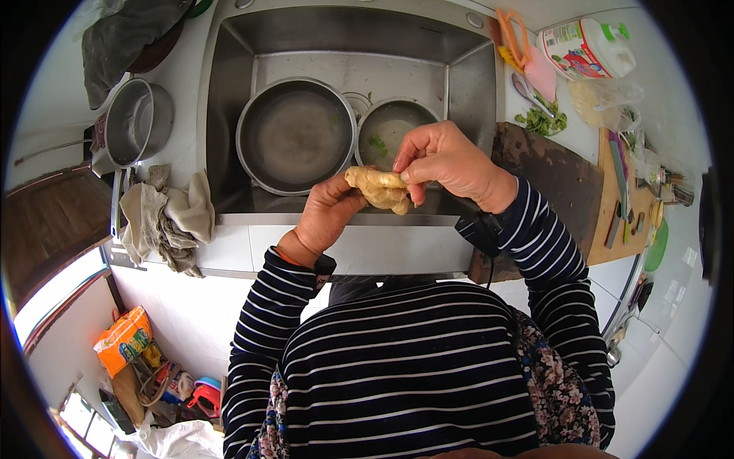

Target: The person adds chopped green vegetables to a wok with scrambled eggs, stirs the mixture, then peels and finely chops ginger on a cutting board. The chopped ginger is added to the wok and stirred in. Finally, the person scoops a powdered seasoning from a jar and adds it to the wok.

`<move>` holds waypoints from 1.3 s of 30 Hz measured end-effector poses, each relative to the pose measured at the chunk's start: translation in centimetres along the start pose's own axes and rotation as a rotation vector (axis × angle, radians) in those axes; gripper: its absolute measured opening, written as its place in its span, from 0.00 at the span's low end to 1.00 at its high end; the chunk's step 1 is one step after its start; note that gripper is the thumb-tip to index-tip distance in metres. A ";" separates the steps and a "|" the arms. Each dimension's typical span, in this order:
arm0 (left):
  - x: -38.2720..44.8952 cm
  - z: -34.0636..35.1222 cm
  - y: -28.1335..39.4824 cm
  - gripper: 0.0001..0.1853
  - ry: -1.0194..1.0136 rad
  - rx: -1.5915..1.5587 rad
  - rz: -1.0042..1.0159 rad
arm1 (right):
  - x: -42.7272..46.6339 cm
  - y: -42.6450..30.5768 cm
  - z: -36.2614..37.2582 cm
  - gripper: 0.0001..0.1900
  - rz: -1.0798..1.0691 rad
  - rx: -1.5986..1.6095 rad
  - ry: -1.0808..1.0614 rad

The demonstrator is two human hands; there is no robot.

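Observation:
A knobbly piece of ginger root [378, 189] is held over the front edge of the stainless steel sink [470, 86]. My left hand [327, 212] grips its left end between thumb and fingers. At the other end, the thumb and fingertips of my right hand [450, 166] pinch the root; a paler patch shows beside them. Beyond my hands a large metal basin [295, 135] of cloudy water stands in the sink. To its right is a smaller metal basin [395, 109] with water and a green leaf, partly hidden by my right hand.
A dark cutting board [547, 183] lies right of the sink, beside a wooden board [628, 229] bearing knives. Green herbs [545, 119], a spoon [530, 94] and a white jug [588, 49] sit farther back. On the left are a saucepan [137, 123] and rumpled cloths [169, 215].

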State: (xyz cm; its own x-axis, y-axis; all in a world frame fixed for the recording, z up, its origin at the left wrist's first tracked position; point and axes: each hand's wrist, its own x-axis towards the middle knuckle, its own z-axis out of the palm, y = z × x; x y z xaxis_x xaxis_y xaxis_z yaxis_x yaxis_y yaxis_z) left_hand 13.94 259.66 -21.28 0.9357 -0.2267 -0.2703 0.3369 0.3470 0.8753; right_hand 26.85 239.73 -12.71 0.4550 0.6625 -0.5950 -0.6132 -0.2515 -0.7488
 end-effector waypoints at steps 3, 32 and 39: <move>-0.1 0.0 -0.2 0.20 -0.017 -0.011 -0.008 | 0.0 0.5 0.1 0.05 0.011 0.024 0.014; -0.5 -0.3 -1.7 0.19 0.006 -0.007 0.004 | 0.7 2.0 -0.5 0.06 0.069 0.074 0.010; -1.1 -0.7 0.0 0.19 -0.037 -0.342 -0.153 | 5.9 5.0 -4.0 0.08 0.067 -0.041 0.179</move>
State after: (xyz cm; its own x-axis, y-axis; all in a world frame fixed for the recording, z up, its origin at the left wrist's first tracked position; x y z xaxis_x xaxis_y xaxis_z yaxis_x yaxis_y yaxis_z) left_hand 12.96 260.56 -21.21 0.8694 -0.3301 -0.3678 0.4941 0.5890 0.6395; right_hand 29.09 239.59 -21.12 0.5239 0.5080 -0.6837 -0.6210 -0.3216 -0.7148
